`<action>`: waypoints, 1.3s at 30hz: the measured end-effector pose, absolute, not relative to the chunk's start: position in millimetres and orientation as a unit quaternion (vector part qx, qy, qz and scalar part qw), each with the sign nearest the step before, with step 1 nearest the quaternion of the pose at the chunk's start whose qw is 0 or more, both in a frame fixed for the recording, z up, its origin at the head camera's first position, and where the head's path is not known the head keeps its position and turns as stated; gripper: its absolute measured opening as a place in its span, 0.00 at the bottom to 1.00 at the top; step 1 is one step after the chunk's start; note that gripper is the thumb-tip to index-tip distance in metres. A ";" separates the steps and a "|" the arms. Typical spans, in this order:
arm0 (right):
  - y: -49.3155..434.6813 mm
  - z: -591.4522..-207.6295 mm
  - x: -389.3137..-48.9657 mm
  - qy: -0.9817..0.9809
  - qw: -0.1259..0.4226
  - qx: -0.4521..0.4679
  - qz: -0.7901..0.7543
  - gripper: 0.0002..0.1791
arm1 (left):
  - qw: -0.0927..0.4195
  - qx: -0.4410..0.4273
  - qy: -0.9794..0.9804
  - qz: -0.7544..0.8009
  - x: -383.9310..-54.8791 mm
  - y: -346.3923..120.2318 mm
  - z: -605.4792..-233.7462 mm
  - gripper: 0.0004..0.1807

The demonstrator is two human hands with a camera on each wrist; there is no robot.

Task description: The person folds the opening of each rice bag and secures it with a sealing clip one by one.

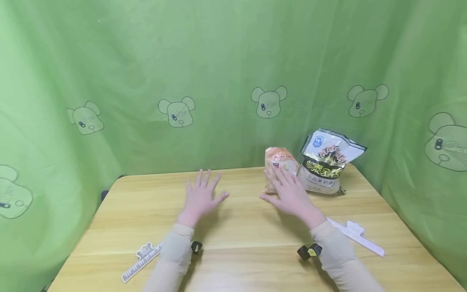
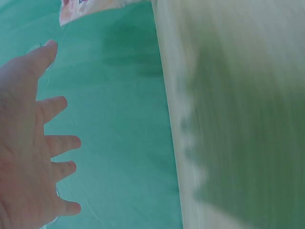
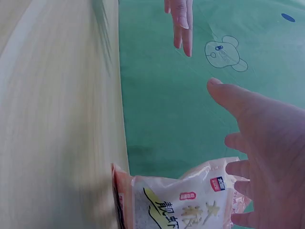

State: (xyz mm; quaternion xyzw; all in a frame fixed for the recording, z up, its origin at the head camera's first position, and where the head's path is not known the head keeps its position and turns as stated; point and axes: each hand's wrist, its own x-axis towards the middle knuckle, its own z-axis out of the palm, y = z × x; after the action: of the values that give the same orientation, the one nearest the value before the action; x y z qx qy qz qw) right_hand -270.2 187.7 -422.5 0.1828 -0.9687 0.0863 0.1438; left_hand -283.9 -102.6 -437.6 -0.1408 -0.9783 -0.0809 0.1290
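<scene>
My left hand hovers over the tabletop with its fingers spread and holds nothing. In the left wrist view the same hand casts a shadow on the wood. My right hand is also held out with its fingers spread, partly in front of an orange-and-white food bag. The right wrist view shows this printed bag beyond the right fingers; nothing is in the palm. To its right a larger bag of rice stands with a white upper part and a black label.
A long clip with a piano-key print lies at the front left, partly under the left forearm. A pale lilac long clip lies beside the right forearm. A green curtain with bear prints surrounds the wooden table.
</scene>
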 end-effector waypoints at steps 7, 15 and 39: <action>195.6 -419.7 -274.5 -0.971 0.146 0.166 0.091 0.45 | 0.127 -0.163 -0.974 -0.092 -285.8 -81.8 -436.1 0.39; 207.1 -418.5 -282.5 -0.973 0.156 0.156 0.069 0.48 | 0.110 -0.180 -0.972 -0.106 -292.3 -56.0 -432.8 0.40; 232.3 -426.7 -287.3 -0.976 0.099 0.122 0.151 0.51 | 0.090 -0.216 -0.946 -0.225 -319.6 27.1 -444.9 0.40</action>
State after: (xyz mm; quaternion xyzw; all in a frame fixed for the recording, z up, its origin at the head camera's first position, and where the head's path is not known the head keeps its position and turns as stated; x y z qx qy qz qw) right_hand -287.3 232.3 -426.7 0.1215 -0.9760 0.1508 0.0993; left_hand -319.6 27.1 -444.9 -0.2159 -0.9460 -0.2246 0.0896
